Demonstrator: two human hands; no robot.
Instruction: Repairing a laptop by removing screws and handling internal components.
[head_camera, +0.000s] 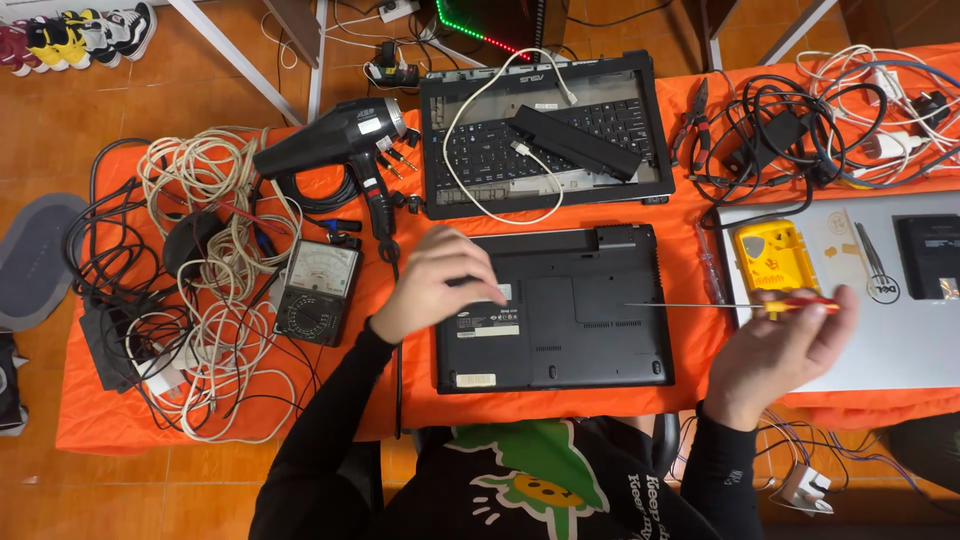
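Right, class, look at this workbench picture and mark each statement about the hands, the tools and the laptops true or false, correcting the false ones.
1. The right hand holds a screwdriver with an orange handle. True.
2. The left hand rests on the silver laptop. False: it rests on the black upturned laptop; the silver laptop lies closed to the right.
3. A white cable lies looped over the opened laptop's keyboard. True.
4. The analog multimeter sits right of the black upturned laptop. False: it sits to its left.
5. The tablecloth is blue. False: it is orange.
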